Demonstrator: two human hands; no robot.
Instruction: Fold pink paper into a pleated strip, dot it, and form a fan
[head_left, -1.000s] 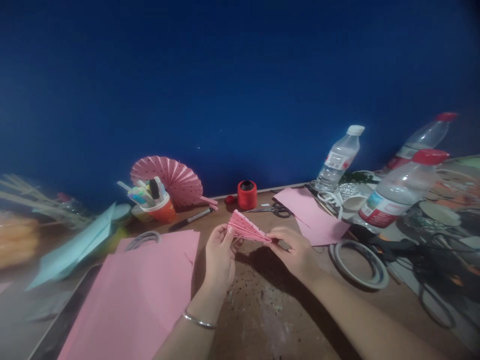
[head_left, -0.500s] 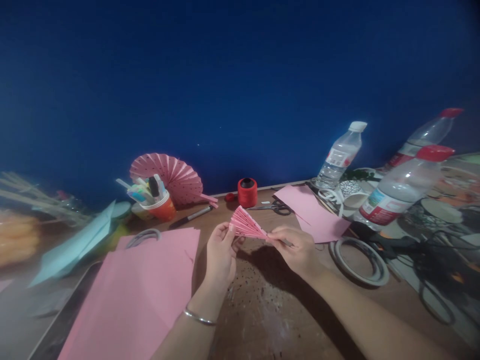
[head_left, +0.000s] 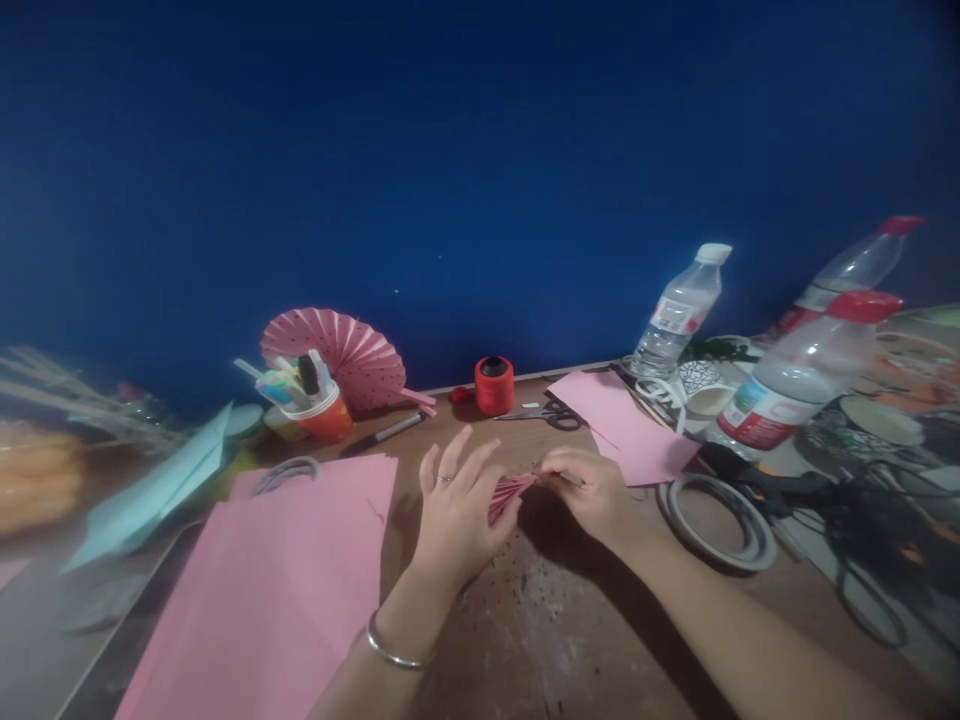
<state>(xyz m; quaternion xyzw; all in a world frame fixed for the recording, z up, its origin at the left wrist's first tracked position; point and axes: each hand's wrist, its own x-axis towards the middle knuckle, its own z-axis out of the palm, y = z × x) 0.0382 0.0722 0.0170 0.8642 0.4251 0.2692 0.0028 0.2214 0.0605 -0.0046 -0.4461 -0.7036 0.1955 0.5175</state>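
Note:
A small pleated pink paper fan (head_left: 507, 494), dotted with dark marks, is in front of me above the table. My right hand (head_left: 589, 490) is closed in a pinch on its narrow end. Over the fan's wide end lies my left hand (head_left: 465, 505), its fingers stretched out and spread, with the thumb along the near side. The palm and fingers hide much of the pleats. A ring and a silver bangle are on the left hand and wrist.
Behind my hands are a red thread spool (head_left: 493, 387) and scissors (head_left: 559, 416). Pink sheets (head_left: 262, 590) lie left, near a pen cup (head_left: 319, 410) and a larger pink fan (head_left: 345, 350). To the right are a tape roll (head_left: 720, 525), bottles (head_left: 679, 315) and tangled cables (head_left: 862, 590).
My left hand has turned palm down over the fan and spread its fingers, where before it pinched the wide end. The right hand keeps its pinch almost in place.

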